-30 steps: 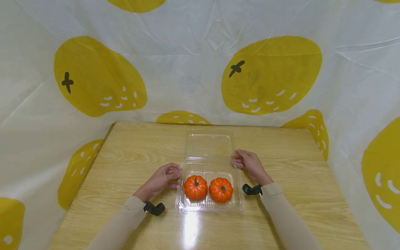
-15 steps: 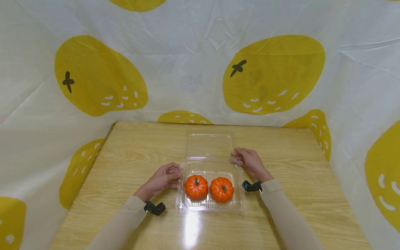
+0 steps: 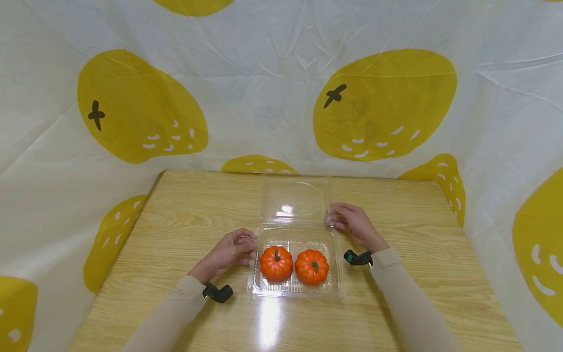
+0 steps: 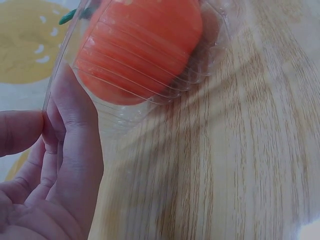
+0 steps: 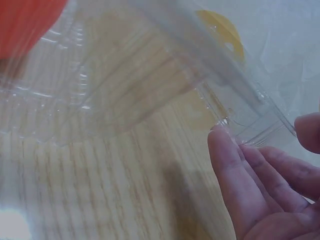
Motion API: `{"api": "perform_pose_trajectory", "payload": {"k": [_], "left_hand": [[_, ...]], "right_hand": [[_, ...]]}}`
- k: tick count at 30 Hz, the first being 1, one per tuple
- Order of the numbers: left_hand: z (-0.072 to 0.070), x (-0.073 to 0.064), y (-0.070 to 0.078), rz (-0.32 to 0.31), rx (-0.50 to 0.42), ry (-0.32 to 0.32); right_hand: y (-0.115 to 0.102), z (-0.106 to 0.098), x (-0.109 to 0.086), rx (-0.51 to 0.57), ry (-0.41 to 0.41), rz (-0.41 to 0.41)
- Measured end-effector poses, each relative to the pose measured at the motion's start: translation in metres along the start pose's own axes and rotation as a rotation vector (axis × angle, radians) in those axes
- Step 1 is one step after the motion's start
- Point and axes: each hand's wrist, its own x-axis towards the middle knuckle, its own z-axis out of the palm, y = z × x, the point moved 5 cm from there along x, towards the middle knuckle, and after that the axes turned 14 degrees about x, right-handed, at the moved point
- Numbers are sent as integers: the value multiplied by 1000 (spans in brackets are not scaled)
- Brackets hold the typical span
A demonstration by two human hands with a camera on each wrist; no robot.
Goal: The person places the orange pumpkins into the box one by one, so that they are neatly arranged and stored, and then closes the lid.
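Observation:
A clear plastic clamshell container sits on the table with two small orange toy pumpkins side by side in its base. Its see-through lid leans back from the far side, raised at an angle. At the base's left edge, my left hand pinches the rim between thumb and index finger, as the left wrist view confirms. My right hand holds the lid's right edge near the hinge. In the right wrist view, its thumb is on one side of the clear plastic and its fingers are on the other.
The wooden table ends at a white curtain printed with yellow fruit, which surrounds it at the back and sides. Black wrist cameras are strapped to both wrists. A bright reflection lies in front of the container.
The lid has tilted up a little from its flatter position, and a glare spot now shows on it. My right hand has risen slightly with it; the left hand and pumpkins stay put.

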Motion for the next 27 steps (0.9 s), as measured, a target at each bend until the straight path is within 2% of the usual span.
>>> {"api": "perform_pose_trajectory", "payload": {"k": [13, 27], "left_hand": [[-1, 0, -1, -11, 8, 12], [2, 1, 3, 10, 8, -6]], "right_hand": [[-10, 4, -4, 1, -23, 8], [-20, 7, -9, 62, -110, -69]]}}
